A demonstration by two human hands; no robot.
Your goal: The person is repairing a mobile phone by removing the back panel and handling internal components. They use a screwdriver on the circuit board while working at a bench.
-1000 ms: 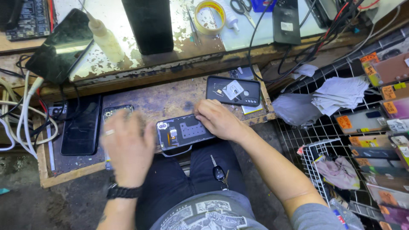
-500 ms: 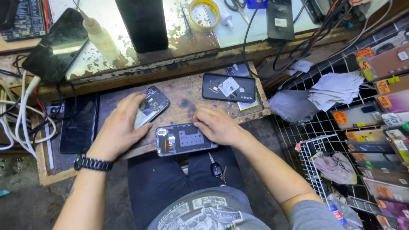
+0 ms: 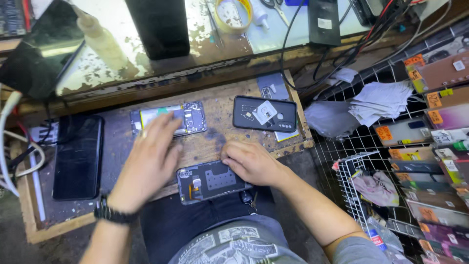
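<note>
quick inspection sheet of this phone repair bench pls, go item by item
surface: worn wooden board, stained and scratched
job's things: opened phone with its insides showing; phone back cover at the near edge
clutter: black phone face down at left; dark phone case with small parts on it; tape roll
hands: left hand rests on the opened phone; right hand touches the back cover
cables: white cables at left; black and red cables behind
surroundings: wire rack with packaged cases; folded cloths
</note>
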